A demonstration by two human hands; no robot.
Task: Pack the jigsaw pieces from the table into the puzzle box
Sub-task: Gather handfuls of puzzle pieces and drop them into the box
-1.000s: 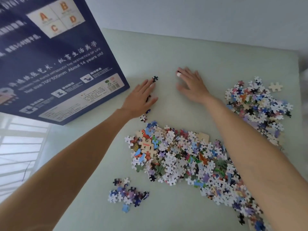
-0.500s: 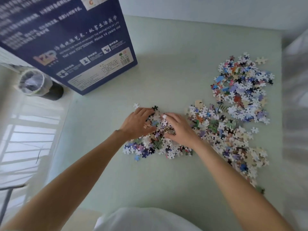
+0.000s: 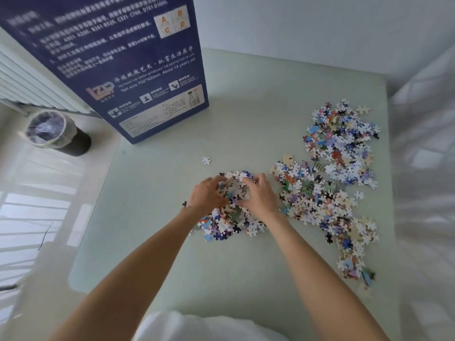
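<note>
A pale green, smooth-topped table (image 3: 246,267) with rounded corners fills the middle of the frame. Behind it, across the top right, runs a plain white wall (image 3: 320,25). At the upper left stands a white ribbed radiator (image 3: 27,82). Below it, on the glossy pale floor (image 3: 37,193), sits a round black waste bin lined with a clear plastic bag (image 3: 57,132). Bright bars of daylight reflect off the floor at the left edge. A blurred white fabric surface (image 3: 428,168) fills the right side.
</note>
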